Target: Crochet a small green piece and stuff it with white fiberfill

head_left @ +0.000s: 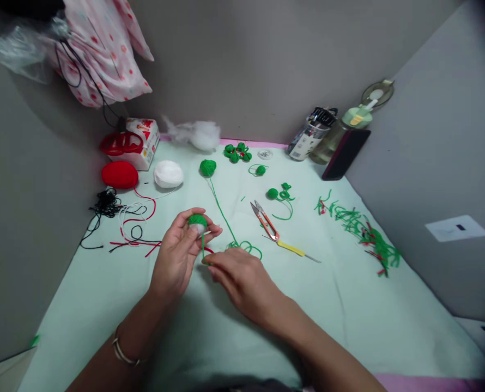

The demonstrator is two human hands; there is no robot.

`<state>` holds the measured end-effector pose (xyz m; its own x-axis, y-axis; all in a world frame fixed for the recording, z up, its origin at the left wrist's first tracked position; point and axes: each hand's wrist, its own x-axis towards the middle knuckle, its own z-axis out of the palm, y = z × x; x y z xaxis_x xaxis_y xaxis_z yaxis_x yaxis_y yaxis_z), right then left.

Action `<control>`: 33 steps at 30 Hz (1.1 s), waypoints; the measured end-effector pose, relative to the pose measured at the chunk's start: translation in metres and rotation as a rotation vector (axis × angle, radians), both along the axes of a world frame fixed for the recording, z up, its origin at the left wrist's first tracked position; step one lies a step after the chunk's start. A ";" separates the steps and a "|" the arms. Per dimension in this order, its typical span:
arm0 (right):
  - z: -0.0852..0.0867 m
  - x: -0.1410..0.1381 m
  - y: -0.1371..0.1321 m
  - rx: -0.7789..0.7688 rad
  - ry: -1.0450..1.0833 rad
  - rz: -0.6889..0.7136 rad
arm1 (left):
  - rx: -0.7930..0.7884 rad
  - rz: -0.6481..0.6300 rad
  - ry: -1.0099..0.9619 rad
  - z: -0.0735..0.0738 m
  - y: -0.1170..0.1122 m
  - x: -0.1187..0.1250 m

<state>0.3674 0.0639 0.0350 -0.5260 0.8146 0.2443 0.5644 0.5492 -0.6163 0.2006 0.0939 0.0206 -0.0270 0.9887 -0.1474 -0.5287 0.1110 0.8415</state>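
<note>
My left hand (pixel 179 250) is closed on a small green crocheted piece (pixel 197 220) with white stuffing showing under it, held above the pale green cloth (pixel 349 305). A short green yarn tail (pixel 203 247) hangs from the piece down to my right hand (pixel 238 277), whose fingertips pinch its lower end. A long green strand (pixel 222 212) runs from near my hands back to a small green yarn ball (pixel 207 167).
Orange-handled snips (pixel 266 220) and a yellow-handled crochet hook (pixel 295 250) lie right of my hands. Red yarn ball (pixel 120 175), white yarn ball (pixel 168 173), stuffing (pixel 197 133), loose black, red and white threads (pixel 123 226), green scraps (pixel 365 231), finished green pieces (pixel 237 152), bottle (pixel 340 133) and phone (pixel 344 155) surround them.
</note>
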 end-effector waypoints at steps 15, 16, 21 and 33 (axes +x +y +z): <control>-0.011 0.109 0.004 -0.144 -0.747 -0.465 | 0.015 -0.063 0.198 -0.001 -0.007 0.000; -0.004 0.106 0.003 -0.178 -0.649 -0.451 | 0.023 -0.069 0.219 -0.002 -0.008 0.000; 0.034 0.076 -0.001 -0.492 0.115 -0.253 | 0.036 -0.085 0.349 -0.004 -0.013 0.007; 0.021 0.008 0.004 -1.251 0.958 -0.053 | 0.050 -0.107 0.462 -0.001 -0.019 0.015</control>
<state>0.3758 0.0679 0.0557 -0.5429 0.7594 -0.3586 -0.2848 -0.5681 -0.7721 0.2158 0.0748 0.0200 0.0236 0.9951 -0.0957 -0.0859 0.0974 0.9915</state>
